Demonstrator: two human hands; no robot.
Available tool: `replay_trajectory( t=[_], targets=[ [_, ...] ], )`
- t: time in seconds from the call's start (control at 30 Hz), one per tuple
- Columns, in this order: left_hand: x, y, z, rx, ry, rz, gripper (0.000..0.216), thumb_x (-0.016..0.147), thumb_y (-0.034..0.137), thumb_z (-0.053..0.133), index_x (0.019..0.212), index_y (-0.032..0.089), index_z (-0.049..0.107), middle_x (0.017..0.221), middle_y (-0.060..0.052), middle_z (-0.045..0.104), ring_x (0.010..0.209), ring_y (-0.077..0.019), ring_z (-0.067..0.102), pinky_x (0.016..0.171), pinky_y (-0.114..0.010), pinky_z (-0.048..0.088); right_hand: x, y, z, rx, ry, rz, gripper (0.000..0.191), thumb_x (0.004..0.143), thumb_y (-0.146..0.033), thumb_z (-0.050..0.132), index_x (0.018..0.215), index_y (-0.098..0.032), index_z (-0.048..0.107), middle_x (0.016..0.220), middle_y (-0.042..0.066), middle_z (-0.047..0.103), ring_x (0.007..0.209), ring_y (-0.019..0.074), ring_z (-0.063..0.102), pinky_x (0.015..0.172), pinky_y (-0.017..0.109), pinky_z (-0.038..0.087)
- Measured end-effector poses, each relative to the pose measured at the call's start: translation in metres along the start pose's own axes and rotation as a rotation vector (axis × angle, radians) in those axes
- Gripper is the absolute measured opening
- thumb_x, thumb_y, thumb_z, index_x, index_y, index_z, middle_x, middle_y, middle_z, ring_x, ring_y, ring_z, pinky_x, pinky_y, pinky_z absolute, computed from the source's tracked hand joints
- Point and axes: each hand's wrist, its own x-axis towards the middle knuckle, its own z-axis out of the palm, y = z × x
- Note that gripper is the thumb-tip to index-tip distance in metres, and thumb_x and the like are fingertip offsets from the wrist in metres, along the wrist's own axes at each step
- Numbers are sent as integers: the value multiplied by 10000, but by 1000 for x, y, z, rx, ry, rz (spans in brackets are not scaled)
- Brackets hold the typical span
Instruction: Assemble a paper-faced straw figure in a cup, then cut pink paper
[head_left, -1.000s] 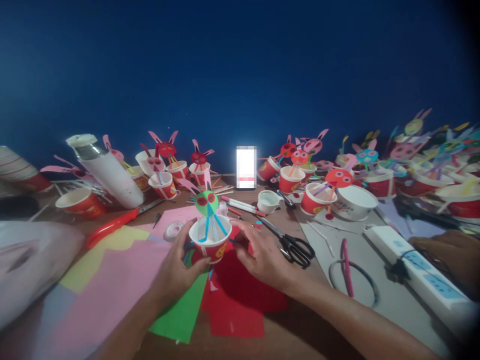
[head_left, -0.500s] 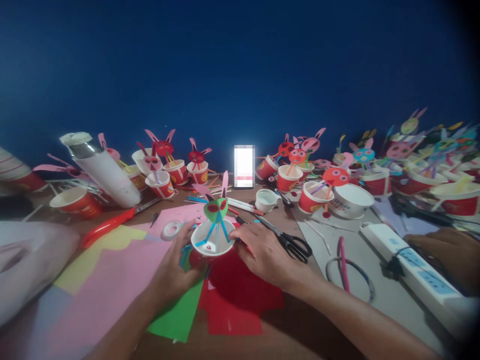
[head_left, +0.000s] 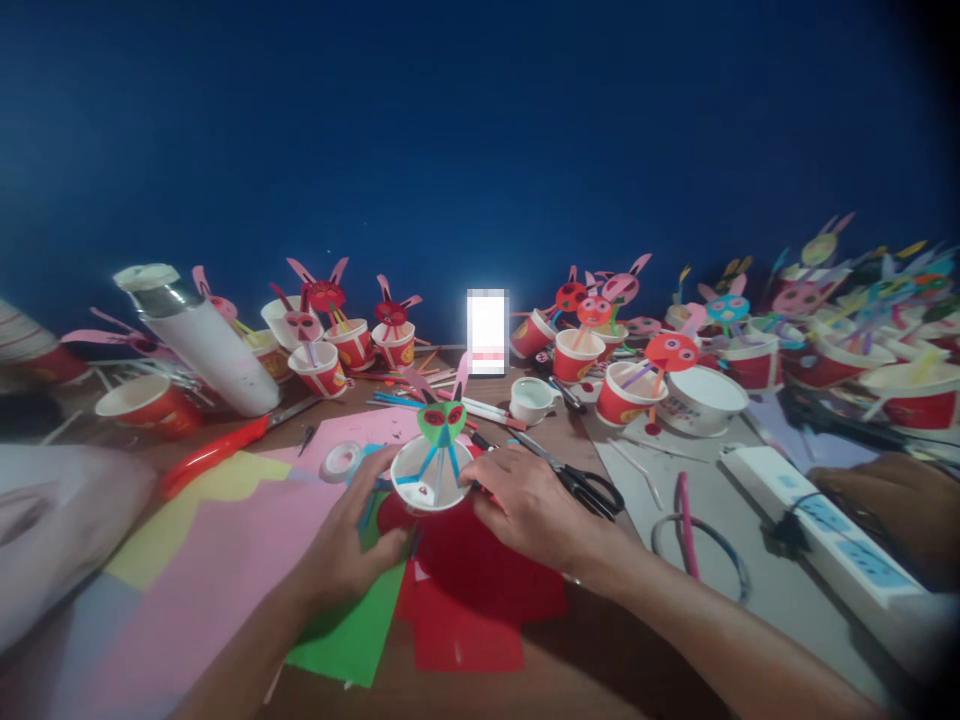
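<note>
A red-and-white paper cup [head_left: 405,492] is held over the middle of the table. In it stands a paper rabbit head [head_left: 442,424], green with pink ears and red eyes, on blue strips that reach down to the rim. My right hand [head_left: 525,505] grips the cup's right side, fingertips at the rim. To the left, my left hand [head_left: 356,535] curves open, thumb and fingers apart. Its fingertips are close by the rim; whether they touch it I cannot tell. Below lie red paper [head_left: 480,600] and green paper [head_left: 349,640].
Black-handled scissors [head_left: 592,490] lie right of my right hand, near a white power strip [head_left: 832,535]. A tape roll [head_left: 342,460], a red-handled knife [head_left: 217,455] and a leaning white bottle [head_left: 210,340] are at left. Several cups with paper rabbits line the wall. Another person's hand [head_left: 892,515] is at right.
The cup and rabbit have shifted slightly right and the rabbit head sits a little lower. My left hand's thumb and fingers have loosened from the cup. My right hand stays at its side.
</note>
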Motion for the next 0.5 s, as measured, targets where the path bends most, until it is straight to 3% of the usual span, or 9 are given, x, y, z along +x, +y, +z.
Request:
replay_trajectory(
  t=[0.2,0.5],
  targets=[
    [5,-5,-3,-24,161,2,282,860,241,492,1130,239,573,1191,-82,585,1157,-238,521,956,-371,445,0,-1,0,-25,-6,17,147,767,-64,531,847,-162,604,765,53,672,733,194,614,680,283,404],
    [4,-5,1,123,233,32,194,836,196,498,972,178,635,1024,-82,658,976,-203,607,894,-338,467,-2,0,2,5,-8,10,158,785,-61,502,858,-174,583,795,56,677,766,191,621,723,292,425]
  ],
)
